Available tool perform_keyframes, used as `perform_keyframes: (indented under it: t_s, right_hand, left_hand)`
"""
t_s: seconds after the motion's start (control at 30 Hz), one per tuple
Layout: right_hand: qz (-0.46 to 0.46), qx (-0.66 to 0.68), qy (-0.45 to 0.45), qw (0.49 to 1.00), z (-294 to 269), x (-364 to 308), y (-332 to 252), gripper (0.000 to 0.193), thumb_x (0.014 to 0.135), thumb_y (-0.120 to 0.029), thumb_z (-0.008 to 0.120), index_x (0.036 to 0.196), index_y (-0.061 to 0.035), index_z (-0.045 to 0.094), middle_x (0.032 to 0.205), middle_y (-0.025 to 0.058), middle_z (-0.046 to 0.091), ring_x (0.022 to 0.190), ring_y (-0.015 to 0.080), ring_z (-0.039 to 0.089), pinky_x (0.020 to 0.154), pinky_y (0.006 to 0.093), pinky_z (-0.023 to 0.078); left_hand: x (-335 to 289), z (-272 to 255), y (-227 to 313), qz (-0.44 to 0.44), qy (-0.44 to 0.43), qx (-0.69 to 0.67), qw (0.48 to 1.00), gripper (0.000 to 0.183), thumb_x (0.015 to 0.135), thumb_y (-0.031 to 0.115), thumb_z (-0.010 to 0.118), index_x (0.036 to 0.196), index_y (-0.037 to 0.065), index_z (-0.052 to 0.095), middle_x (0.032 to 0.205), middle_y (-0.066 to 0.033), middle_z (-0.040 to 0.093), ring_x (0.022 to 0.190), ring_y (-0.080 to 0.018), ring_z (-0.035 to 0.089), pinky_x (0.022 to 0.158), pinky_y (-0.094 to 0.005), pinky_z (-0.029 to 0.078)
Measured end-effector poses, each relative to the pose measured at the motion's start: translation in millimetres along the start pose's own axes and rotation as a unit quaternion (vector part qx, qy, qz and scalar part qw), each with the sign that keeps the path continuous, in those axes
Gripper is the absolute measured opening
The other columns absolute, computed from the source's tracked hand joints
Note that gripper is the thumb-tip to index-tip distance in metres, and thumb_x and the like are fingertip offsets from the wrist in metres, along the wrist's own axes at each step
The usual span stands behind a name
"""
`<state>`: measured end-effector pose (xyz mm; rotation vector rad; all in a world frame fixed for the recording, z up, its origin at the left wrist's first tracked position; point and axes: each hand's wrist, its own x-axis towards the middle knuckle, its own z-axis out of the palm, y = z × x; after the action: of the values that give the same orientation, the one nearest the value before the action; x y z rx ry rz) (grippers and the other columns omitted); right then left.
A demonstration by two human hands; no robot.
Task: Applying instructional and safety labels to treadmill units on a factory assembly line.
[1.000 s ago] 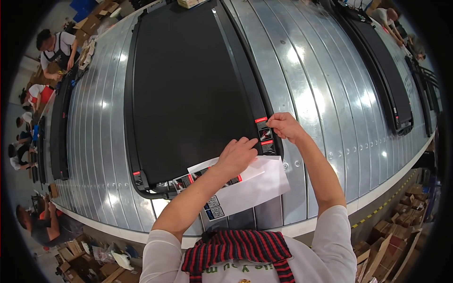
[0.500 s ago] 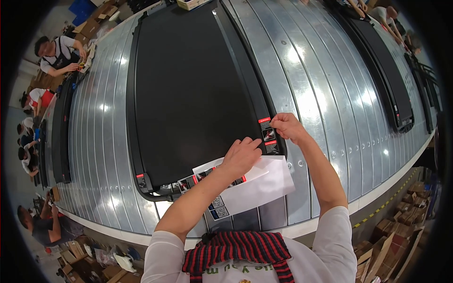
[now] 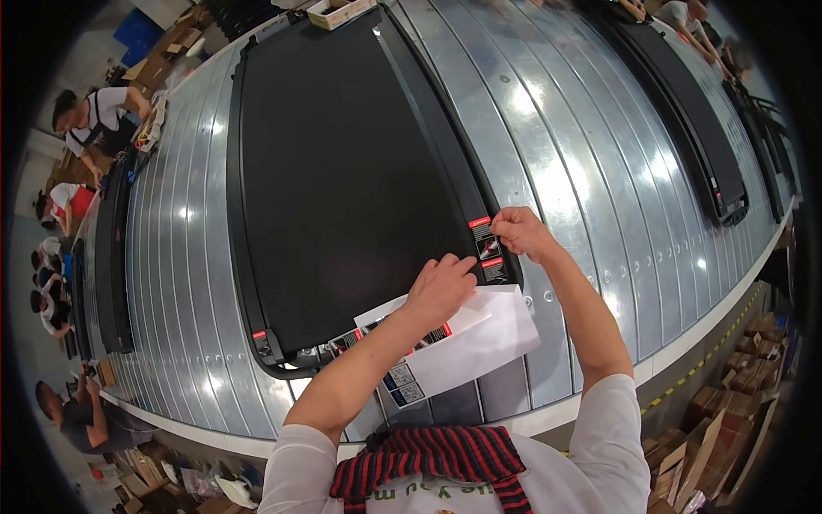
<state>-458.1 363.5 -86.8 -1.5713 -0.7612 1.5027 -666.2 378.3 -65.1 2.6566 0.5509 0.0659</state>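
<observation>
A black treadmill-like machine (image 3: 342, 163) with a flat, wide belt lies in front of me. On the near right corner of its side rail is a red, black and white warning label (image 3: 488, 248). My right hand (image 3: 522, 231) is closed, thumb and fingers pinched at the label's upper right edge. My left hand (image 3: 441, 287) rests on the near end of the belt, fingers apart, fingertips beside the label's left edge. Under my left hand and forearm lie white label sheets (image 3: 497, 334) with several printed labels, hanging over the machine's near end. A similar label (image 3: 261, 343) is on the near left corner.
The machine rests on a metal slat conveyor (image 3: 184, 257). A shallow box (image 3: 341, 12) sits at its far end. Further black machines lie at left (image 3: 111, 257) and right (image 3: 693, 111), with several people working along them. Cardboard boxes (image 3: 702, 403) are stacked at lower right.
The view has shifted slightly, so the machine and sheets appear a little lower. Both hands keep nearly the same places at the label. A person at far left has moved an arm down.
</observation>
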Motion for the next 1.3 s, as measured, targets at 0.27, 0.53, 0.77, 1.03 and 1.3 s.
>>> perform_keyframes:
  t_s: [0.27,0.53,0.77,1.03,1.3]
  right_hand:
    - [-0.005,-0.021,-0.002,1.000,-2,0,0,0.010,0.076,-0.010,0.055,0.072,-0.0006,0.053,0.049,0.0011,0.044,0.037,0.0069,0.037,0.033,0.0218,0.025]
    - [-0.042,-0.030,0.019,0.999,3,2,7,0.008,0.075,-0.008,0.053,0.073,-0.0003,0.053,0.050,-0.0001,0.045,0.039,0.0057,0.037,0.034,0.0219,0.027]
    - [-0.107,-0.014,0.045,0.993,3,-9,14,0.006,0.076,-0.006,0.053,0.074,0.0000,0.054,0.056,-0.0008,0.050,0.048,0.0044,0.043,0.042,0.0203,0.033]
    - [-0.150,-0.067,0.064,0.984,6,3,22,0.008,0.076,-0.008,0.053,0.072,-0.0011,0.054,0.055,-0.0025,0.048,0.046,0.0029,0.040,0.040,0.0197,0.030]
    - [-0.135,-0.015,0.070,0.988,3,-5,27,0.009,0.073,-0.008,0.055,0.071,0.0015,0.055,0.055,0.0011,0.051,0.051,0.0058,0.045,0.044,0.0232,0.035]
  left_hand:
    - [2,-3,0,0.011,-0.019,0.002,1.000,0.012,0.072,0.016,0.060,0.074,0.005,0.057,0.117,-0.0065,0.048,0.097,-0.0227,0.045,0.078,-0.0359,0.039]
    - [9,-6,-2,0.030,-0.053,0.029,0.998,0.015,0.073,0.020,0.060,0.073,0.006,0.056,0.127,-0.0028,0.041,0.090,-0.0196,0.045,0.072,-0.0351,0.041]
    - [11,-8,3,0.022,-0.082,0.047,0.995,0.013,0.074,0.018,0.058,0.075,0.006,0.057,0.127,-0.0027,0.041,0.091,-0.0197,0.045,0.073,-0.0351,0.040]
    - [12,-11,7,0.012,-0.094,0.052,0.994,0.007,0.074,0.011,0.054,0.074,0.005,0.058,0.124,-0.0041,0.044,0.091,-0.0201,0.046,0.074,-0.0359,0.040]
    - [14,-10,7,0.015,-0.100,0.062,0.993,0.008,0.072,0.012,0.057,0.075,0.005,0.057,0.126,-0.0041,0.042,0.091,-0.0206,0.046,0.074,-0.0358,0.041]
